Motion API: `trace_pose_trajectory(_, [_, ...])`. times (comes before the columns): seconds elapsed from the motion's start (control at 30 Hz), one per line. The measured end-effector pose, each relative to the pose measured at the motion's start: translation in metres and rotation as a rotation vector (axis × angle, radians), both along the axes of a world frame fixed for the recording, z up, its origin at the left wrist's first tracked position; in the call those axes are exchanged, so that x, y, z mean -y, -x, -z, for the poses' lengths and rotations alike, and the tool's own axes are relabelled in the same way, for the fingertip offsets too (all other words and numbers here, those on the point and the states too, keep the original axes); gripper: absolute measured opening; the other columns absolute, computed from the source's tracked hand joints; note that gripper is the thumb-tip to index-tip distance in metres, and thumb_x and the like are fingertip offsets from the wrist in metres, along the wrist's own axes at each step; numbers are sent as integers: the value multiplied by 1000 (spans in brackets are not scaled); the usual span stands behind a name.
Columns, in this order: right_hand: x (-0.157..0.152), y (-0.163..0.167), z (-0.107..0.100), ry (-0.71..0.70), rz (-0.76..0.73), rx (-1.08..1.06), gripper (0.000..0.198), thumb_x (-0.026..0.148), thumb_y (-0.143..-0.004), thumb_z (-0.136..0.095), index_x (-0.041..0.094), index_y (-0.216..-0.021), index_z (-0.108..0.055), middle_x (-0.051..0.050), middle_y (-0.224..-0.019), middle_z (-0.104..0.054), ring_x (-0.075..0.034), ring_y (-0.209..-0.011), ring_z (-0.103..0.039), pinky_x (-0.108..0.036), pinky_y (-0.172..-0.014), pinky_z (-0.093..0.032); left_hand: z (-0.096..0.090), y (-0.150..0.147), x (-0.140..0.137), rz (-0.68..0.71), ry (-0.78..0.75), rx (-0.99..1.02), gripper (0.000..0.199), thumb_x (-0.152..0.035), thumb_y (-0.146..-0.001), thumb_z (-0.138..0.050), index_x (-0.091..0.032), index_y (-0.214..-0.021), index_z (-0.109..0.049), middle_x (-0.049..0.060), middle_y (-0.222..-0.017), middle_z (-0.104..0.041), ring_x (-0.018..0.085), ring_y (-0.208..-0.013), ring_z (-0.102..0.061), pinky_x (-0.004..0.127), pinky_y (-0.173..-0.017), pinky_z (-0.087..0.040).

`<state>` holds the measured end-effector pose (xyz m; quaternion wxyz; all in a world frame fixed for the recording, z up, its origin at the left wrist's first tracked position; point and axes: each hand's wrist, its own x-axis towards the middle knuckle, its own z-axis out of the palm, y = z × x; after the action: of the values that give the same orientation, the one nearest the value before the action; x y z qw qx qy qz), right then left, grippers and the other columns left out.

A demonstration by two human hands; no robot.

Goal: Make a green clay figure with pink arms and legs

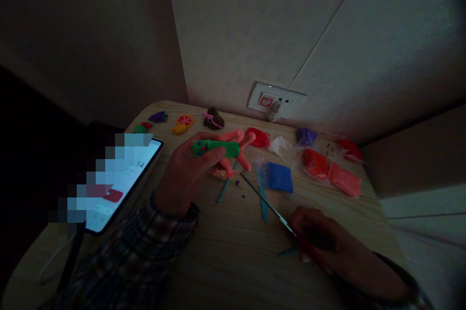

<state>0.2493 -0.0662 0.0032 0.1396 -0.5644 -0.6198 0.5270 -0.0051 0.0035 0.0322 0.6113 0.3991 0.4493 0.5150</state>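
Note:
My left hand [189, 169] is closed around a small doll [229, 149]. Green clay covers the doll's body, with purple and red dots at its left end, and its pink arms and legs stick out. In my right hand [324, 237] is a pair of scissors [282, 219] with red handles. Its blades look closed and point up and left towards the doll, apart from it. Under the blades lies a flat blue clay tool [262, 205]. A thin blue stick [222, 192] rests below the doll, near tiny dark crumbs [238, 183].
To the left a lit phone [120, 184] lies propped at an angle. Behind are small clay pieces: a brown lump with pink [214, 118], an orange-rimmed disc [185, 121], a yellow piece [179, 129]. Bagged blue [279, 177], orange [315, 163] and pink clay [344, 179] lie right.

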Motion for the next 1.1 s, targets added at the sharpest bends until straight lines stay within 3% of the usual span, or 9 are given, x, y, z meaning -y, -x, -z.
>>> trace_pose_trajectory(0.23, [-2, -11, 8, -355, 127, 327, 22, 42, -76, -60, 23, -87, -62, -7, -82, -69, -29, -80, -59, -48, -79, -38, 7, 0, -4, 52, -39, 111, 11, -25, -69, -68, -19, -75, -60, -2, -58, -61, 14, -51, -57, 26, -54, -47])
trace_pose_trajectory(0.37, [-3, -12, 20, -640, 146, 526, 22, 38, -83, -57, 23, -98, -61, -6, -86, -72, -29, -79, -64, -51, -87, -28, 13, 0, -5, 168, 27, 118, 16, -24, -66, -72, -17, -78, -64, -2, -59, -62, 11, -48, -54, 22, -47, -43])
trace_pose_trajectory(0.47, [-3, -12, 25, -776, 121, 622, 21, 35, -88, -52, 23, -103, -59, -8, -99, -73, -30, -86, -66, -49, -87, -26, 17, 1, -5, 274, 78, 88, 19, -24, -64, -74, -15, -79, -65, 1, -65, -66, 12, -50, -56, 22, -46, -43])
trace_pose_trajectory(0.6, [-5, -12, 27, -878, 83, 713, 21, 31, -91, -52, 23, -110, -57, -9, -109, -72, -29, -96, -65, -47, -89, -24, 23, 1, -7, 356, 54, 60, 26, -26, -66, -76, -15, -87, -64, 4, -71, -69, 14, -51, -59, 23, -46, -45])
trace_pose_trajectory(0.73, [-7, -9, 28, -942, 66, 747, 20, 28, -93, -49, 22, -109, -58, -8, -108, -72, -26, -95, -66, -43, -88, -24, 27, 0, -9, 395, 16, 38, 27, -28, -67, -78, -16, -78, -57, 3, -72, -69, 12, -50, -58, 22, -46, -44])
trace_pose_trajectory(0.93, [-8, 0, 27, -1030, 134, 752, 24, 28, -97, -39, 22, -107, -61, -6, -107, -72, -24, -95, -66, -41, -87, -25, 27, -2, -8, 424, -40, -38, 29, -28, -66, -79, -16, -82, -58, -1, -68, -65, 9, -50, -54, 20, -46, -41])
trace_pose_trajectory(1.1, [-9, 2, 23, -1057, 218, 735, 22, 28, -96, -44, 22, -106, -63, -7, -108, -71, -25, -96, -65, -43, -87, -26, 25, -5, -6, 396, -78, -43, 29, -26, -63, -80, -18, -85, -63, 1, -73, -68, 15, -64, -62, 21, -49, -43])
